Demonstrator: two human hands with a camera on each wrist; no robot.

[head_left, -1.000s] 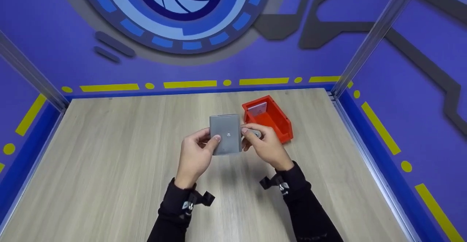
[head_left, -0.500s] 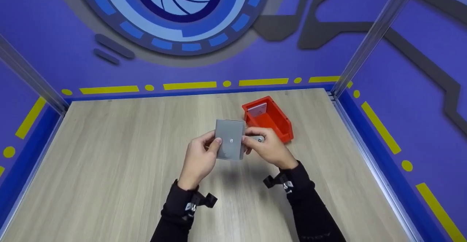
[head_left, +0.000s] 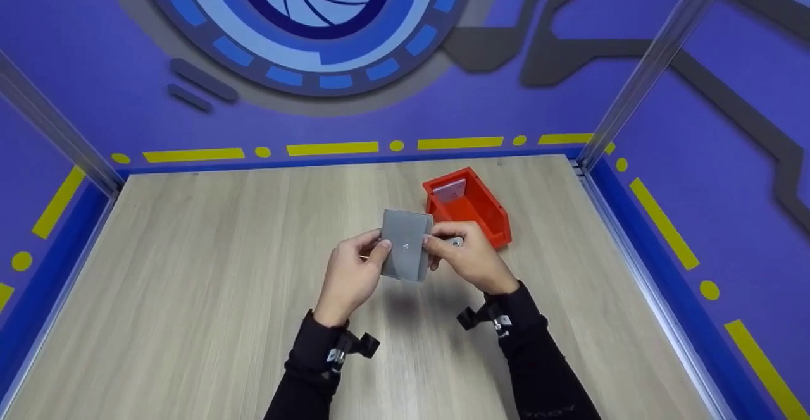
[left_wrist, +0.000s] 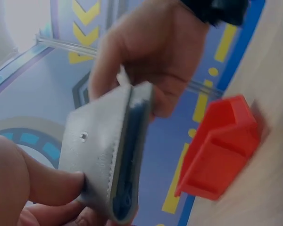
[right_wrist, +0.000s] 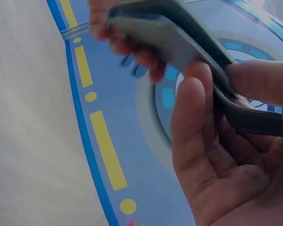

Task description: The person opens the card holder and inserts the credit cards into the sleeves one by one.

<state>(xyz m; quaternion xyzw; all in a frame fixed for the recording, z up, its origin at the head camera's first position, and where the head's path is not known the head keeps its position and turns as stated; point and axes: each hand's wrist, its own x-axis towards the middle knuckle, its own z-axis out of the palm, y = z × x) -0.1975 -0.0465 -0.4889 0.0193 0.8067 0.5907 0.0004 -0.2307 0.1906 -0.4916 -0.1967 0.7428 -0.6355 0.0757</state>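
A grey wallet (head_left: 405,255) is held up over the table between both hands, a snap stud (left_wrist: 83,136) on its near face. My left hand (head_left: 351,274) grips its left side, thumb flat on the front and fingers behind. At the opposite edge, my right hand (head_left: 474,259) pinches the wallet between thumb and fingers. A short closure strap (right_wrist: 254,120) with a snap sticks out past the right fingers. In the right wrist view, the wallet's two halves stand slightly apart, with the right thumb at the edge near that gap.
A red plastic bin (head_left: 465,210) stands on the table just behind the right hand, with a pale card or label (head_left: 450,190) against its inner wall. The wooden table (head_left: 221,281) is bounded by blue-purple panels (head_left: 354,123) at the back and sides.
Both hands have moved the wallet slightly right and toward the body, and it has tilted a little. The right thumb has shifted onto the wallet's right edge. The bin has stayed put.
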